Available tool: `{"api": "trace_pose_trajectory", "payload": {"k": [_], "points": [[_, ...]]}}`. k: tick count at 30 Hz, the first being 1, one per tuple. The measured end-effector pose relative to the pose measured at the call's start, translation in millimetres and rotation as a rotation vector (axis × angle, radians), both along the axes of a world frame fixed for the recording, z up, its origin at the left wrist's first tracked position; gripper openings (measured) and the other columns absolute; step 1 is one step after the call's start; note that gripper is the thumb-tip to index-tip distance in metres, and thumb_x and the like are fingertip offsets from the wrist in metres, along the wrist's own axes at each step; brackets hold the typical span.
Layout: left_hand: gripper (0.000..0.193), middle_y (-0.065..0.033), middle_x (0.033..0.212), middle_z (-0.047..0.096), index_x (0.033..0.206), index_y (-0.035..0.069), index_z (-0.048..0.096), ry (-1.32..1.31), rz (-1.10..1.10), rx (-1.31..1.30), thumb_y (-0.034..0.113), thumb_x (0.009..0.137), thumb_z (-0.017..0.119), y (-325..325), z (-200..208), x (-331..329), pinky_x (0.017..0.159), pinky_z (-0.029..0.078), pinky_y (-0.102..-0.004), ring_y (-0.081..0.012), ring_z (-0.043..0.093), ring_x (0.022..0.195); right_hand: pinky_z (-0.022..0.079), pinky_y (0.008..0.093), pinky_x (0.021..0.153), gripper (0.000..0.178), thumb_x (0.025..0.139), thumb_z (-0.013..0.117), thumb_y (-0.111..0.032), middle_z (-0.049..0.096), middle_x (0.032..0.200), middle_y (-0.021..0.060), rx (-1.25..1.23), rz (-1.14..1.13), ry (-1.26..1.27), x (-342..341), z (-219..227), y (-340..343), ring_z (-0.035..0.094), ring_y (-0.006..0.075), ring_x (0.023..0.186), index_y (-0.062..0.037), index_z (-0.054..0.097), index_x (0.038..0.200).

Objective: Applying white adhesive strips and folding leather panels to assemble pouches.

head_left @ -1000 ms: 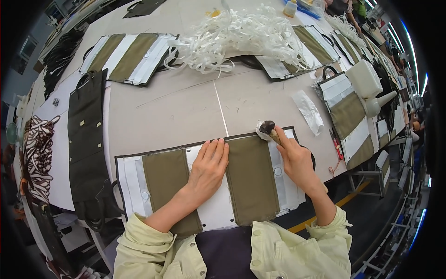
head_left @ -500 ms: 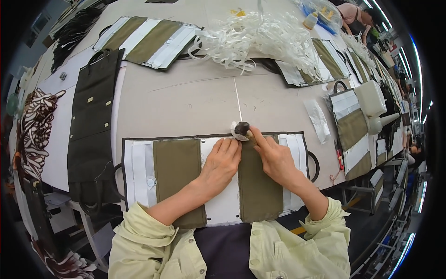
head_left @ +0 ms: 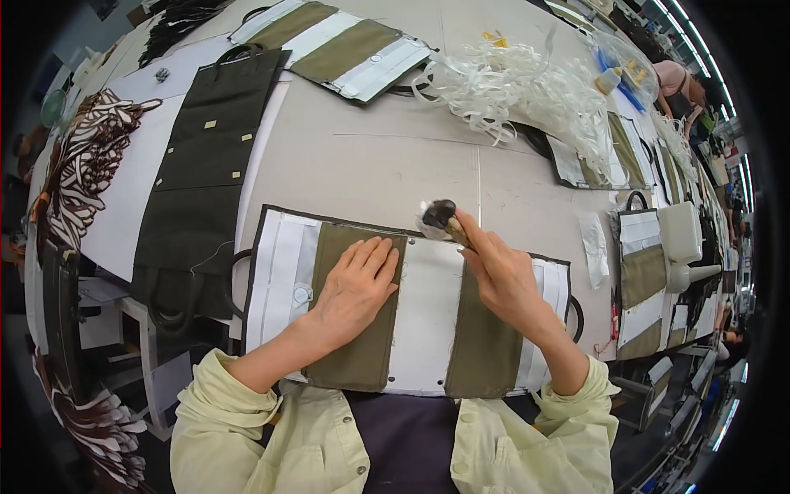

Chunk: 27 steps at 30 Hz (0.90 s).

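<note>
Flat in front of me lies an unfolded bag panel (head_left: pixel 428 313) with white and olive stripes, dark edging and a black loop handle at each end. My left hand (head_left: pixel 358 284) rests palm down on its left olive stripe, fingers stretched out. In my right hand (head_left: pixel 504 276) is a hammer (head_left: pixel 445 218) with a dark head, a wooden handle and something white around one face. The hammer head is over the panel's far edge, near a small dark stud (head_left: pixel 411 242); whether it touches cannot be made out. More studs sit along the near edge.
A long black bag piece (head_left: pixel 206 156) lies to the left, beside patterned brown-and-white strips (head_left: pixel 90 173). Farther back are another striped panel (head_left: pixel 329 45) and a heap of white ribbon (head_left: pixel 518 90). At right stand a white plastic container (head_left: pixel 680 235) and more panels (head_left: pixel 642 272).
My left hand has slid left from beside the hammer onto the olive stripe and flattened out. My right hand still grips the hammer near the far edge. The whole view has shifted.
</note>
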<state>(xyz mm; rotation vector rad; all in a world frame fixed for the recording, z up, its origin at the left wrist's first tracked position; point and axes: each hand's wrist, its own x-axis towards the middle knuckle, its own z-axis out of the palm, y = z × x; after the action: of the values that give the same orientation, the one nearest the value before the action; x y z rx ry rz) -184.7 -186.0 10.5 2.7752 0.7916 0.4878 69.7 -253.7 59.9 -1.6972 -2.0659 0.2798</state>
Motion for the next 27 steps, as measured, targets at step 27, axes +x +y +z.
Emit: {"api": "trace_pose_trajectory", "payload": {"k": [27], "points": [[0.049,-0.0173,0.141,0.057,0.135,-0.002,0.061,-0.101,0.219,0.0,0.014,0.09,0.073,18,-4,-78,0.115,0.042,-0.0495,-0.0349,0.055,0.133,0.048,0.0457,0.055,0.064,0.098,0.063,-0.006,0.057,0.085,0.0138,0.145,0.199,0.099,-86,-6,84,0.059,0.0343,0.062,-0.0129,0.04,0.158]]}}
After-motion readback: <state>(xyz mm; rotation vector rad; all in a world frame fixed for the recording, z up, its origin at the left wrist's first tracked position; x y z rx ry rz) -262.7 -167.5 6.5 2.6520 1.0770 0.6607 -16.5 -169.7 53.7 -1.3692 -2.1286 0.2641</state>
